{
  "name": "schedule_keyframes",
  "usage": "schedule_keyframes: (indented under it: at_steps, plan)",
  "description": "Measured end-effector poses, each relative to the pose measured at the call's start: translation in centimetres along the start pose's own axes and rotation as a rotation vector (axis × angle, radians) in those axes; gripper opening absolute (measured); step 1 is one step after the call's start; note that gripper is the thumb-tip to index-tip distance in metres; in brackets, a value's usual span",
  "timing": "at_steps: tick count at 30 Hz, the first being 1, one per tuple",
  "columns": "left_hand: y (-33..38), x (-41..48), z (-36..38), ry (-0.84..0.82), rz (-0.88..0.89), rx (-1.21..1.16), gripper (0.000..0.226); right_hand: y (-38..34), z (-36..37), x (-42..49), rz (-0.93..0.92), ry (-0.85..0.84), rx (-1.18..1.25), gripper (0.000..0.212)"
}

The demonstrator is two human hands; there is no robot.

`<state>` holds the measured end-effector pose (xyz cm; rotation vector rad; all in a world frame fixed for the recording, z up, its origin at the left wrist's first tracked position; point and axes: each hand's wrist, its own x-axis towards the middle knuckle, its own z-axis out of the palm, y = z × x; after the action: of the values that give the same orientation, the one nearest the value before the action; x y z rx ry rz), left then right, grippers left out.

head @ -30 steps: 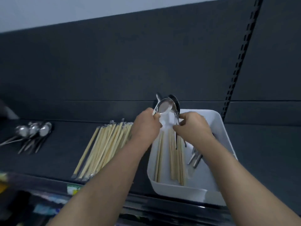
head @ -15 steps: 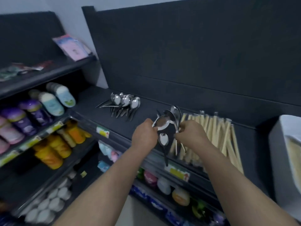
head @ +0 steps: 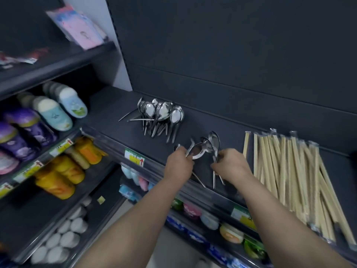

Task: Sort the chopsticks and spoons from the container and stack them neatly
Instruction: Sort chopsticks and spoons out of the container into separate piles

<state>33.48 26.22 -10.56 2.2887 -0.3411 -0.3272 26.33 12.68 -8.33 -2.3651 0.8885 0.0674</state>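
Over the dark shelf (head: 222, 120) my left hand (head: 179, 165) grips several metal spoons (head: 197, 150), bowls pointing up and away. My right hand (head: 229, 166) grips a second bunch of spoons (head: 213, 141) by their handles, right beside the left bunch. A stacked pile of spoons (head: 161, 115) lies farther back on the shelf to the left. A row of wrapped wooden chopsticks (head: 289, 175) lies on the shelf to the right of my right hand. The white container is out of view.
A price-tag rail (head: 135, 157) runs along the shelf's front edge. Shelves to the left hold bottles (head: 63, 171), pastel packs (head: 58, 111) and white rolls (head: 63, 238). A pink packet (head: 77, 29) lies on the upper shelf. Colourful cups (head: 229, 232) sit below.
My view and both hands have swung left from the white container, carrying the spoons over the shelf between the chopsticks and the spoon pile. The two bunches have drawn slightly apart.
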Motion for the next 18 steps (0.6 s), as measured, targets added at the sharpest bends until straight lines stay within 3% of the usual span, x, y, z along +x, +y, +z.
schedule_keyframes:
  at_steps: [11,18]
  plan:
    - [0.7,4.9,-5.8,0.201,-0.023,0.108,0.013,-4.8,-0.1,4.6,-0.184,-0.024,0.124,0.01]
    - [-0.8,9.1,-9.2,0.225,-0.072,0.111,0.01,-10.2,1.1,8.0,-0.169,-0.039,0.143,0.011]
